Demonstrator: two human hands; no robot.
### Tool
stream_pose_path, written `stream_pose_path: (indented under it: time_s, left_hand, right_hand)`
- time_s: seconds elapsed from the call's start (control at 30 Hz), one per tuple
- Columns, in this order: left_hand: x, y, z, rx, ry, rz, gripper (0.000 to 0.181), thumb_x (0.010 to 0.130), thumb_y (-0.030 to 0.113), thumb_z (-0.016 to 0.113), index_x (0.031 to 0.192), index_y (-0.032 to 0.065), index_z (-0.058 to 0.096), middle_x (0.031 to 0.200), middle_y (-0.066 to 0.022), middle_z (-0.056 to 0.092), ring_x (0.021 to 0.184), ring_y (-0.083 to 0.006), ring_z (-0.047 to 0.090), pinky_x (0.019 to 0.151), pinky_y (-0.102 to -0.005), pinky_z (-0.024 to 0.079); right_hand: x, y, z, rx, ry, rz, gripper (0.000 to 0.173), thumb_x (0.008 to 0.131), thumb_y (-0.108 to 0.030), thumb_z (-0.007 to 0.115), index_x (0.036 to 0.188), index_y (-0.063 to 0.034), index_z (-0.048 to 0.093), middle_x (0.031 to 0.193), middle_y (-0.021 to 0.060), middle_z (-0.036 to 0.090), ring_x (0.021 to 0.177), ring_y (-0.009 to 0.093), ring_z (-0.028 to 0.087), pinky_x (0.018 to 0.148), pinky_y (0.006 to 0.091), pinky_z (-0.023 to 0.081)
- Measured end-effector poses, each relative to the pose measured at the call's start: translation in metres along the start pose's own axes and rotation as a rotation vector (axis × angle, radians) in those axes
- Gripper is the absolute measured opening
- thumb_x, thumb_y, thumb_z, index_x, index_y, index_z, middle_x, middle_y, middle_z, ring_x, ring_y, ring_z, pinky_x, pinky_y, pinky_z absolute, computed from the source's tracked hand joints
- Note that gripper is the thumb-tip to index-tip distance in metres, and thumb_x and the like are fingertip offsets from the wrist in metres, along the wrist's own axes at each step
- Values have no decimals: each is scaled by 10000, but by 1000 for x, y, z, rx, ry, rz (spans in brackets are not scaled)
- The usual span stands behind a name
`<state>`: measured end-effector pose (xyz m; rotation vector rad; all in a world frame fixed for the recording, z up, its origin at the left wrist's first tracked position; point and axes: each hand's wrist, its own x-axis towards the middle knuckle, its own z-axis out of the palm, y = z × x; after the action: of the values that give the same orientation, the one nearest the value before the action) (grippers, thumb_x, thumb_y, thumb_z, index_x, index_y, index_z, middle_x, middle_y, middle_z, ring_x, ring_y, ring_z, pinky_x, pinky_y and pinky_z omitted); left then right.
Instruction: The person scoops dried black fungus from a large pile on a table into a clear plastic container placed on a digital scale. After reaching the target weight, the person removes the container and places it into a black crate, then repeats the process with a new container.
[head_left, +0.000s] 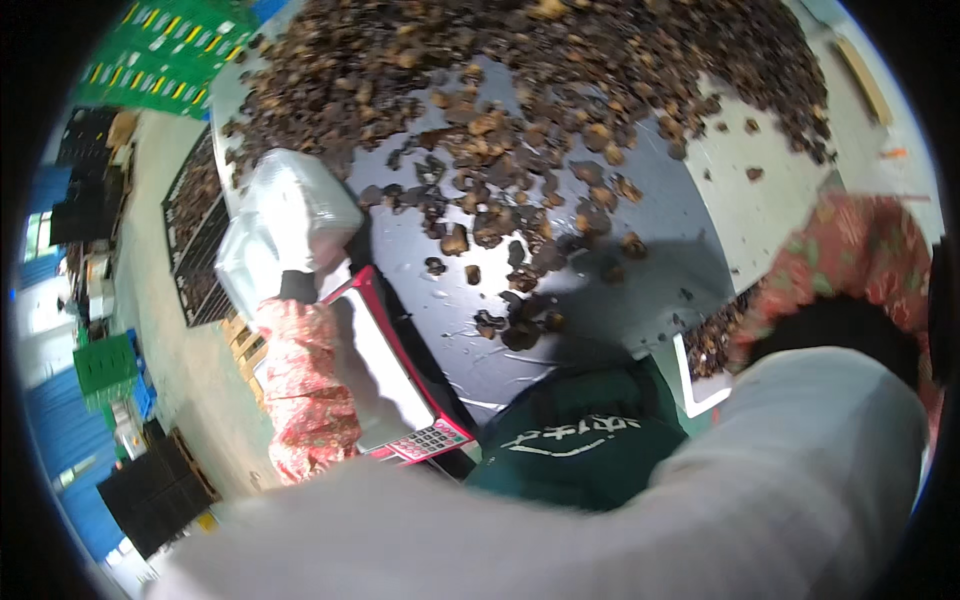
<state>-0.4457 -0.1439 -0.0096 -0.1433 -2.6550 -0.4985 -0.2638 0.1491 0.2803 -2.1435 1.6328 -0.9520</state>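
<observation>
My left hand (296, 236), in a white glove, grips clear plastic containers (300, 184) above the table's left edge. Just below it stands an electronic scale (427, 442) with a red rim, a bright plate and a keypad. Dark brown, shrivelled pieces that look like dried mushrooms (480, 142) lie spread over the grey tabletop sheet (652, 195), heaped thickest at the far side. The right arm reaches out at the right in a red floral sleeve cover (862, 255); the right hand is out of view. Near that sleeve is a white-rimmed tray (686, 375) with similar brown pieces.
On the floor at left lies a black mesh tray (214, 255) of brown pieces, beside a wooden pallet (244, 349). Green crates (169, 52) are at the upper left, another green crate (105, 367) and dark boxes (157, 487) farther down. A tan strip (862, 82) lies at the upper right.
</observation>
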Motion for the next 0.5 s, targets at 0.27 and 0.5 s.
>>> stream_pose_path:
  time_s: [0.27, 0.5]
  left_hand:
    - [-10, 45, -98, -309, 199, -215, 265, 1045, 228, 484, 993, 0, 607, 819, -45, 573, 732, -157, 510, 694, -296, 430]
    - [-139, 71, -219, -169, 508, -470, 163, 1004, 97, 577, 875, -1, 558, 701, -16, 481, 632, -98, 438, 586, -248, 399]
  right_hand:
    - [-27, -2, -12, 118, 39, 110, 279, 887, -216, 588, 1125, -88, 660, 973, 116, 697, 933, 268, 661, 778, 367, 549]
    - [-101, 51, -21, 484, 319, 572, 317, 887, -223, 586, 1169, -99, 658, 993, 116, 704, 967, 270, 661, 796, 367, 549]
